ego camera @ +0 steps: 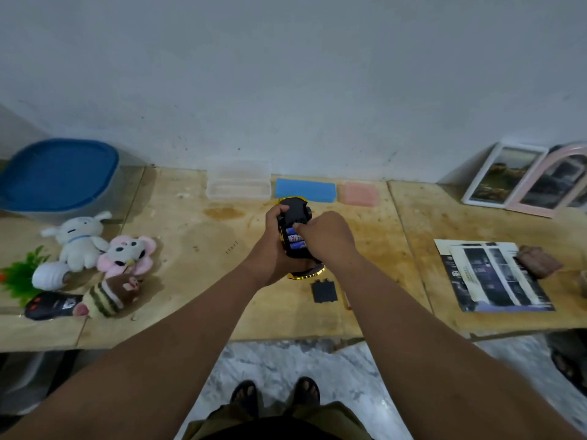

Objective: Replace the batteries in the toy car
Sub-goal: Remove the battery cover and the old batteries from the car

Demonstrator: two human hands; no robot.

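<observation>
A yellow toy car [297, 214] is held upside down above the wooden table [190, 249], black underside up. My left hand [273, 249] grips its left side. The battery bay is uncovered and holds three blue batteries [295, 239] side by side. My right hand [327, 238] is over the bay, its fingertips pinched on the farthest battery. The black battery cover [324, 291] lies flat on the table just below the car. A thin screwdriver [345, 299] with a red tip lies right of the cover.
At the back stand a clear open case [238, 185], a blue case [305, 190] and a pink case [359, 194]. Plush toys [95, 246] and a blue-lidded bin [58, 176] fill the left. Magazines [495, 276] and picture frames [524, 179] sit right.
</observation>
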